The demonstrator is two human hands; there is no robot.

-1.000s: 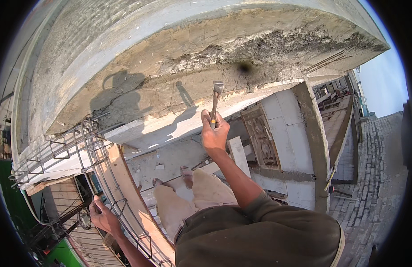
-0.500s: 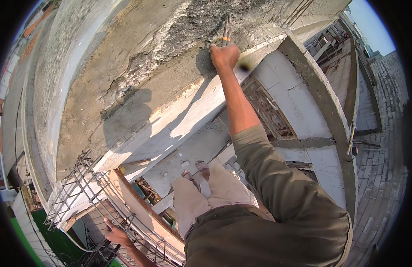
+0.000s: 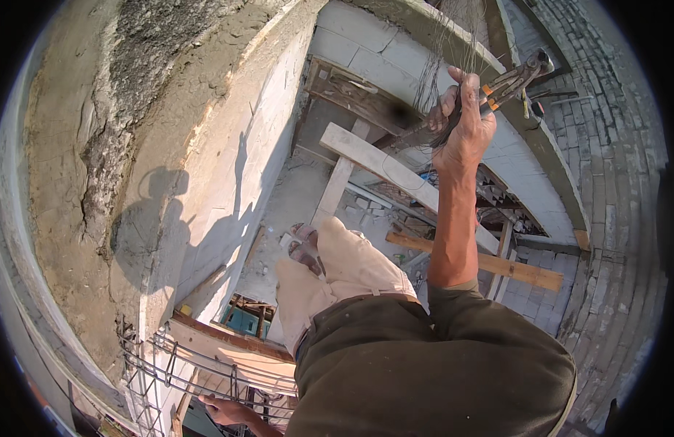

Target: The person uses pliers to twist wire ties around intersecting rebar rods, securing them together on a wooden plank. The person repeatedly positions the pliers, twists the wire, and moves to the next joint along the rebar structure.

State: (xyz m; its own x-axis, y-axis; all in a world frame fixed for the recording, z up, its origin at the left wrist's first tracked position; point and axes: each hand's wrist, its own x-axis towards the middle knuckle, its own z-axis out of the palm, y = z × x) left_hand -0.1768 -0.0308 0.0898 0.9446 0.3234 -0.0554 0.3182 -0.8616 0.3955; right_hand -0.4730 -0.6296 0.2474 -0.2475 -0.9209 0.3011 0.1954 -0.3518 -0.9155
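My right hand (image 3: 464, 120) is raised at the upper right, its fingers closed around a pair of pincers (image 3: 508, 84) with orange bands on the handles. The metal jaws point up and right. A bundle of thin tie wire (image 3: 453, 36) is in the same grasp, its loose strands fanning upward. At the lower left, my left hand (image 3: 224, 409) is beside a rebar cage (image 3: 206, 370) of long bars and bent stirrups. Its fingers look curled, but what they hold is hidden.
A rough concrete ledge (image 3: 96, 146) with fresh mortar runs along the left. Below lie a wooden plank (image 3: 384, 167), an orange-brown board (image 3: 490, 262) and rubble on the floor (image 3: 293, 189). A curved block wall (image 3: 533, 149) and a brick-like paved surface (image 3: 606, 204) are at right.
My right hand has left the concrete ledge and swung right with the pincers; a wire bundle now shows in it. The view has turned right. My left hand stays by the rebar cage.
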